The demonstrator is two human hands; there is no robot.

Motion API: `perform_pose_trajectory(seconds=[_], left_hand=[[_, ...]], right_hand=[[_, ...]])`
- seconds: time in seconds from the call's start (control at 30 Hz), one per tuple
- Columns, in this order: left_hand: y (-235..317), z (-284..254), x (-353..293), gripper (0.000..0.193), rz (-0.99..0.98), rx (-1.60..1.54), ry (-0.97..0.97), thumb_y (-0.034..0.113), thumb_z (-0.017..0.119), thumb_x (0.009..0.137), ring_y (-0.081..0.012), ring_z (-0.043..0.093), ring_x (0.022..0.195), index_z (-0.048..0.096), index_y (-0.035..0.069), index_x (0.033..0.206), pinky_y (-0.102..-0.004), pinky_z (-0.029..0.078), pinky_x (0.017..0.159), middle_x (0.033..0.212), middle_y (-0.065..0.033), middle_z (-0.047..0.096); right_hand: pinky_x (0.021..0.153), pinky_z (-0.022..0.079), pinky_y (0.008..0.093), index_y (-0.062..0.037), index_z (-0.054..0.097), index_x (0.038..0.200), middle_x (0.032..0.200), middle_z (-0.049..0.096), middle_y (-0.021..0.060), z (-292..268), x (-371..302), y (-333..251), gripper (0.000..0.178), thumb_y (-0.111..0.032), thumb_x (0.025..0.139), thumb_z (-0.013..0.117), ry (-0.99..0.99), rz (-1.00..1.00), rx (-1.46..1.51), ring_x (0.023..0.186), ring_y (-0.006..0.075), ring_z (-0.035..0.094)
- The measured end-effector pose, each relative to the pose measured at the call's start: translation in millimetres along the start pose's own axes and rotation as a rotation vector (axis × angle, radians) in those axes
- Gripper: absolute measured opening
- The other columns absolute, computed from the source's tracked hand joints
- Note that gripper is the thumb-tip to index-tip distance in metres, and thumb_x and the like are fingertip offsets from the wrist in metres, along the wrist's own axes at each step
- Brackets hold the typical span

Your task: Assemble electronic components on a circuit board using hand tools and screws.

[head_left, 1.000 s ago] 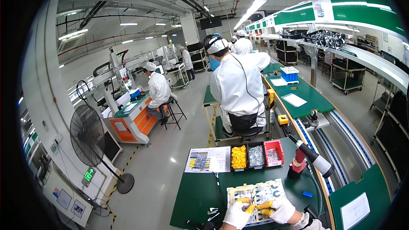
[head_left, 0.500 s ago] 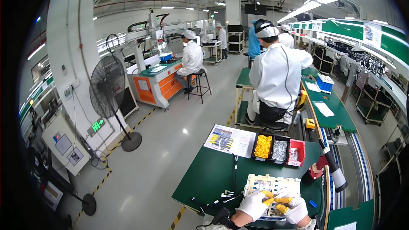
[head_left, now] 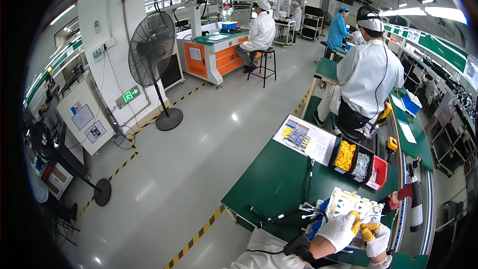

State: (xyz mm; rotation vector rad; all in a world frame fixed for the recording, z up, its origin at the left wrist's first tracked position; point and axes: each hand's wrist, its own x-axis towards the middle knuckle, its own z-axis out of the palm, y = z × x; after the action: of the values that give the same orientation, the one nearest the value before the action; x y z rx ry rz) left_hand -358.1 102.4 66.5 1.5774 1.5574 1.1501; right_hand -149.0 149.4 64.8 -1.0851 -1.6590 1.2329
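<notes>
Green table [head_left: 264, 189] fills the lower right of the frame, big black fan [head_left: 149, 52] standing upper left. Cream tray [head_left: 349, 201] is at lower right, with my gloved left hand [head_left: 337, 231] and right hand [head_left: 377, 241] over it, fingers curled close together; honestly can't tell what they're pinching, if anything. Yellow bits [head_left: 345, 156] and a red bin [head_left: 381, 170] sit just beyond.

from my end i make out one green sign [head_left: 130, 95], a running figure and an arrow pointing right, low on the pillar [head_left: 92, 0]. the sheet [head_left: 304, 138] on the bench [head_left: 259, 189] carries print and yellow blocks, too small for me to read. i can't read the white label [head_left: 372, 185] on the red bin [head_left: 381, 169] either.
</notes>
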Motion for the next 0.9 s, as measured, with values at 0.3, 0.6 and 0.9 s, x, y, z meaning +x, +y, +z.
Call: perform_pose_trajectory(seconds=[0.3,0.6,0.9], left_hand=[[-11,9,3,0.024,0.167,0.017,-0.002,0.023,0.063,0.099,-0.0441,0.069,0.096,0.065,0.003,0.113,-0.0509,0.056,0.082,0.106,-0.0239,0.071],[-7,-2,-1,0.030,0.152,0.051,-0.054,0.026,0.069,0.099,-0.0380,0.070,0.101,0.068,0.005,0.119,-0.0434,0.056,0.088,0.112,-0.0175,0.072],[-14,3,0,0.020,0.079,-0.003,-0.048,0.020,0.071,0.099,-0.0338,0.072,0.093,0.068,0.007,0.114,-0.0401,0.056,0.080,0.101,-0.0147,0.075]], right_hand=[[0.077,0.058,0.0276,0.0048,0.074,0.102,0.093,0.075,0.0098,5,-3,-17,0.017,-0.005,0.090,0.082,-0.044,-0.034,-0.071,0.081,0.0157,0.071],[0.083,0.058,0.0278,0.0051,0.075,0.106,0.099,0.076,0.0100,9,-5,-26,0.017,0.004,0.089,0.079,-0.054,0.001,-0.001,0.089,0.0163,0.072],[0.079,0.059,0.0275,0.0016,0.080,0.104,0.097,0.077,0.0094,9,-4,-36,0.016,0.007,0.089,0.077,-0.079,-0.034,-0.130,0.085,0.0167,0.072]])
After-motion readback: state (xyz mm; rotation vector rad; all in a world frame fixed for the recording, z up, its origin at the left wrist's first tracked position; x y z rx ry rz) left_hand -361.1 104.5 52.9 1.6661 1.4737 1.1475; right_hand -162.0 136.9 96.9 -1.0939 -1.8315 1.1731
